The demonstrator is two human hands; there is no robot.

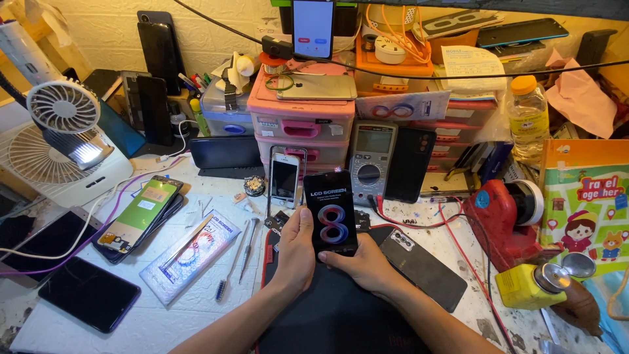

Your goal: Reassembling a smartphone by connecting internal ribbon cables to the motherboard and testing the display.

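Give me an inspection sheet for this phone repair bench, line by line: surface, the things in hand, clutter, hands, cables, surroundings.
Surface: white worktable, stained, with a black mat under the forearms.
Job's things: black screen box with a coloured loop design, held upright over the mat.
Clutter: white phone propped behind the box; phones at left; flat white package; multimeter; yellow bottle; red tool.
Grippers: left hand grips the box's left edge; right hand supports its lower right corner.
Cables: red lead across the table; purple cable at left; black cable overhead.
Surroundings: pink drawers, small fan, wall-side shelves of parts.
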